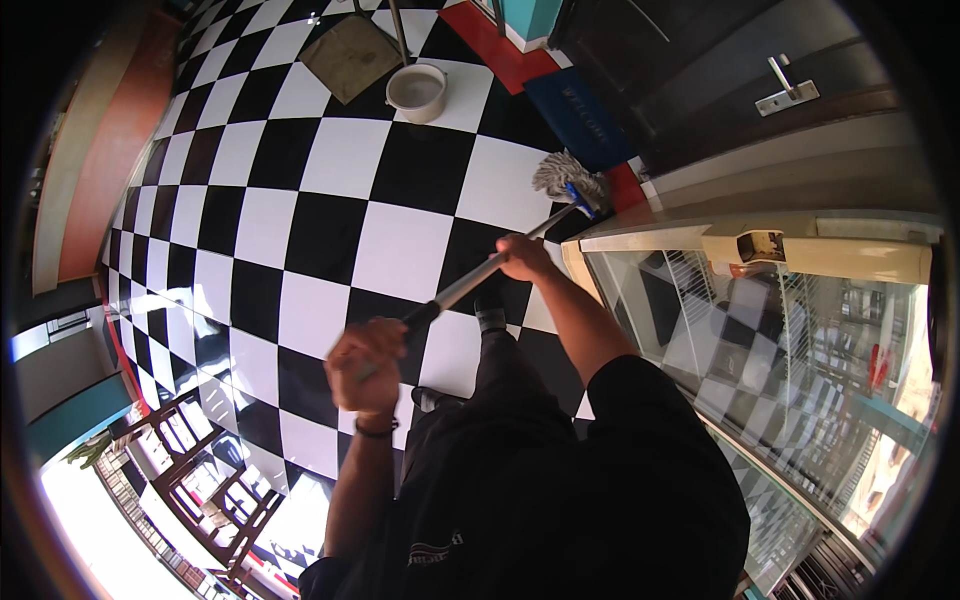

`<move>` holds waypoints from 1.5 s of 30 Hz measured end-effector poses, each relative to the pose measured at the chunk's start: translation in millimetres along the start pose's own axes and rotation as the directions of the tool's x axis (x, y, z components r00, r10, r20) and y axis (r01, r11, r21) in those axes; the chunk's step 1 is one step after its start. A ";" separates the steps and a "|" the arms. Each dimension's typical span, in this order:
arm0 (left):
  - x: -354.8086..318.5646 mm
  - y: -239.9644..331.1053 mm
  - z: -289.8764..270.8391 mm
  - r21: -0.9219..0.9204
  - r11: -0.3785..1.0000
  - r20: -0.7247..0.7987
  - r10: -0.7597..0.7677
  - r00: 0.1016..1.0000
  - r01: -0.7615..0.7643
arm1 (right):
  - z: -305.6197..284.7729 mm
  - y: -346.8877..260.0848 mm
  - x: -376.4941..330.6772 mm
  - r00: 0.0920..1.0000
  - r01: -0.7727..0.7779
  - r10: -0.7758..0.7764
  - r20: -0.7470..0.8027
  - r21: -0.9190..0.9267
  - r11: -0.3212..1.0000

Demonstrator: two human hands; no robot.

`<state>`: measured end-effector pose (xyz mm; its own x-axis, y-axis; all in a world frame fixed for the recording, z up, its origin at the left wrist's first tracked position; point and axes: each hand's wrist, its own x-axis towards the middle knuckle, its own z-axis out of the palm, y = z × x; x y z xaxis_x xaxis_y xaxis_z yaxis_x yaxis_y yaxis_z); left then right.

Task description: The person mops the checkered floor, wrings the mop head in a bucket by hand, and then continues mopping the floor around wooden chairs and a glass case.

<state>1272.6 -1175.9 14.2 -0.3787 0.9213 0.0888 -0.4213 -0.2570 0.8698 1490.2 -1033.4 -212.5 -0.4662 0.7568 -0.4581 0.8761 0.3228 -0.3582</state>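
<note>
Both my hands are closed round the handle of a mop [467, 284], which slants from lower left to upper right. My left hand [368, 366], slightly blurred, grips the dark upper end close to my body. Farther along the grey shaft, my right hand [522, 258] is wrapped round it. The grey string mop head [565, 178] with its blue clamp lies on the checkered floor [400, 250], beside a dark blue doormat [580, 117] and the corner of a glass-fronted display case [690, 330].
A whitish bucket [417, 94] stands ahead, with a pole behind it. Left of it lies a brownish square mat [348, 57]. A dark door [730, 90] with a metal handle is at the upper right. Dark wooden furniture [215, 480] stands at the lower left.
</note>
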 end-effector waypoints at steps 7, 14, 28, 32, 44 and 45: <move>-48.4 30.7 -40.1 0.136 0.991 0.097 0.003 0.995 -0.017 | 60.3 -33.6 -23.2 0.990 -0.011 0.016 -0.142 0.040 0.999; -128.4 156.9 -138.6 0.248 0.957 0.063 0.139 0.988 -0.150 | 118.5 -216.1 -48.4 0.988 0.139 -0.131 -0.082 0.110 0.984; -350.9 363.7 -234.5 0.528 0.819 -0.179 0.366 0.913 -0.225 | 279.5 -546.0 -194.0 0.614 0.720 -0.773 0.160 0.286 0.632; -398.9 365.0 -250.1 0.680 0.707 -0.331 0.531 0.780 -0.193 | 304.9 -546.2 -227.7 0.577 0.772 -0.805 0.139 0.230 0.593; -411.0 237.6 -245.2 0.258 0.964 -0.435 0.171 0.884 -0.060 | 264.8 -316.1 -248.0 0.931 0.353 -0.366 -0.008 0.285 0.891; -400.0 217.0 -229.4 0.201 0.977 -0.430 0.156 0.889 -0.074 | 261.3 -289.5 -256.1 0.956 0.291 -0.291 -0.044 0.296 0.910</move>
<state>1143.6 -1667.1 56.1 -0.7570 0.6534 0.0062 -0.2173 -0.2607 0.9407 1323.8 -1469.2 -204.0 -0.6951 0.6543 -0.2979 0.6252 0.3455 -0.6998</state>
